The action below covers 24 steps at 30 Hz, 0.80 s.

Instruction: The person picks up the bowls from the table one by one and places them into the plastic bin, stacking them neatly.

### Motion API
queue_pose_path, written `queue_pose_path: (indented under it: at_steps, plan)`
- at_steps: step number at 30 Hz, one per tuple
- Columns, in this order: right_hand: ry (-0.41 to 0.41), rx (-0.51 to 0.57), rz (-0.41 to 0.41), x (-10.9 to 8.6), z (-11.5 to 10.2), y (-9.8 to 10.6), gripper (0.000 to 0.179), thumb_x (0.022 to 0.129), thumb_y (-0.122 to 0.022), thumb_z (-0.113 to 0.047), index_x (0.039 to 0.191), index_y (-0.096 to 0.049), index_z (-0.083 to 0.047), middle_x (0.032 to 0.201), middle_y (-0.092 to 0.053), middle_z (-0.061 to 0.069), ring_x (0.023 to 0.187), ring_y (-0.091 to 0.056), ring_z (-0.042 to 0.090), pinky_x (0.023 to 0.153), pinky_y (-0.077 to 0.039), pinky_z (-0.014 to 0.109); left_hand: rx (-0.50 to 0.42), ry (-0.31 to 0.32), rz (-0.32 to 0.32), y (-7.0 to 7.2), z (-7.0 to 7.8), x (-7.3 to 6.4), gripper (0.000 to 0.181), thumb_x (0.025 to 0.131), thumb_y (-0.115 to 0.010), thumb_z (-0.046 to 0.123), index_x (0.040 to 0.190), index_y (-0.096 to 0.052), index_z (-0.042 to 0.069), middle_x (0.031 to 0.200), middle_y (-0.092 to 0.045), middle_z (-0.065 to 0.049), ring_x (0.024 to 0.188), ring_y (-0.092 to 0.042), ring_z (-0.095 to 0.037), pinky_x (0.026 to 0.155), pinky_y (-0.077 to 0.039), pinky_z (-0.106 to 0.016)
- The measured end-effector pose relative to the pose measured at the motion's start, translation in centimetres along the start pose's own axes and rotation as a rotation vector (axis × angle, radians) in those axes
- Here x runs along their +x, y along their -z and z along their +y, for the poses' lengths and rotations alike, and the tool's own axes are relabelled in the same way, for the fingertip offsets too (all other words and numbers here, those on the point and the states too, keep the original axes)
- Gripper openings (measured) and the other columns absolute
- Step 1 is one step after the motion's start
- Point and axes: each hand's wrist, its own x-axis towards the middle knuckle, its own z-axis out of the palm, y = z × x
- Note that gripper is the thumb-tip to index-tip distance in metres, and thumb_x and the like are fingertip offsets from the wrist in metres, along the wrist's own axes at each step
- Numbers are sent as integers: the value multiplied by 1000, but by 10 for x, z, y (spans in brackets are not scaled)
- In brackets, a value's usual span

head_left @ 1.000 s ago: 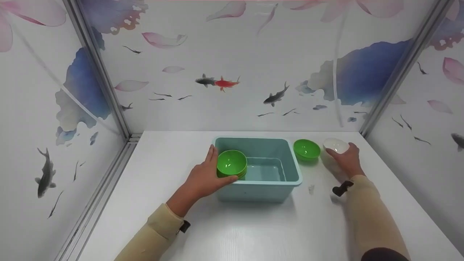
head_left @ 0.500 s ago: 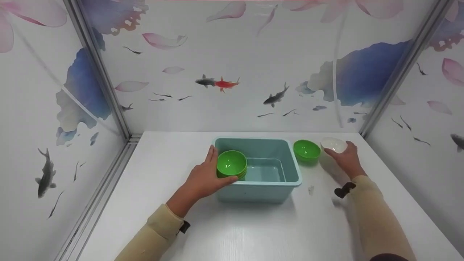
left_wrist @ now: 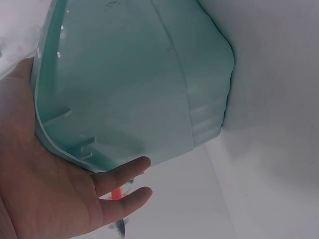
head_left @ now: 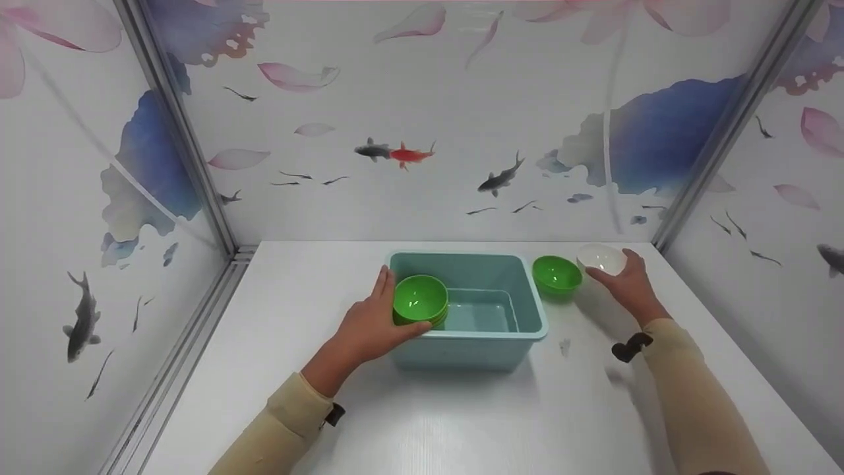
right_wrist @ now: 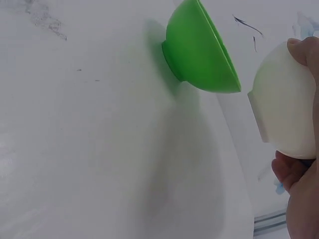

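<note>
My right hand (head_left: 625, 282) pinches a white bowl (head_left: 599, 257) by its rim, thumb in front and fingers at the back. In the right wrist view, that bowl (right_wrist: 284, 104) hangs above the table, tilted beside a green bowl (right_wrist: 199, 50). The green bowl (head_left: 557, 274) stands on the table, right of a pale teal plastic bin (head_left: 475, 356). My left hand (head_left: 369, 323) rests on the bin's near left corner, thumb along the front rim. In the left wrist view, two fingers (left_wrist: 124, 174) stretch straight beside the outer wall. Stacked green bowls (head_left: 420, 299) sit in the bin's left end.
The white table (head_left: 435, 422) is bordered by printed panels at the back and both sides. A metal rail (head_left: 171, 356) runs along the left edge. A small grey smudge (head_left: 564, 347) marks the table right of the bin.
My right hand has raised the white bowl slightly and moved it a little left, toward the single green bowl. The left hand, the bin and the stacked bowls stay in place.
</note>
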Motion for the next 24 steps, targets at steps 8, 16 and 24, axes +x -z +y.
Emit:
queue_pose_path:
  at_steps: [8, 16, 24]
  plan:
    - [59, 13, -10, -3, -20, -3, 122, 101, -80, -52, 171, -2, 11, 172, -15, 41, 159, -23, 58, 128, -22, 70, 3, 7, -6, 1, 1, -1, 139, 85, -63, 93, 178, -8, 6, 186, -5, -9, 133, -64, -43, 109, -53, -58]
    - [102, 21, -38, -7, -41, -6, 120, 101, -81, -51, 172, -6, 9, 172, -19, 39, 158, -27, 57, 127, -25, 71, -8, 8, -4, 1, 2, -1, 132, 89, -70, 82, 178, -8, 6, 186, -6, -10, 137, -61, -44, 112, -50, -61]
    - [140, 42, -67, -13, -59, -9, 117, 101, -81, -49, 173, -8, 7, 172, -22, 38, 157, -30, 55, 126, -26, 71, -3, -5, 8, -1, 0, -1, 134, 88, -66, 87, 178, -10, 5, 186, -6, -10, 132, -64, -42, 110, -51, -59]
